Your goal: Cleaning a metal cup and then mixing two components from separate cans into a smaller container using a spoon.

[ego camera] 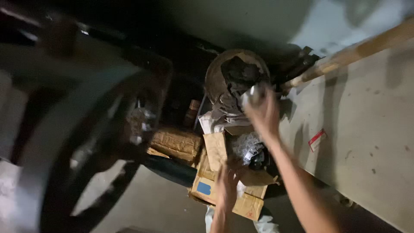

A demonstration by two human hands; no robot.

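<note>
Head view: open cardboard box (215, 172) as landmark. Left hand (226, 185) rests on box's open flaps, fingers spread. Inside box: plastic-wrapped dark part (252, 153). Right hand (264, 113) above box, fingers pinching small shiny object (253, 94), blurred. Beyond box: round pan (215, 73) holding dark crumpled rags (239, 75).

left hand (226, 184): I see it low, fingers spread, palm down | right hand (264, 113): arm stretched forward, fingers closed, blurred
</note>
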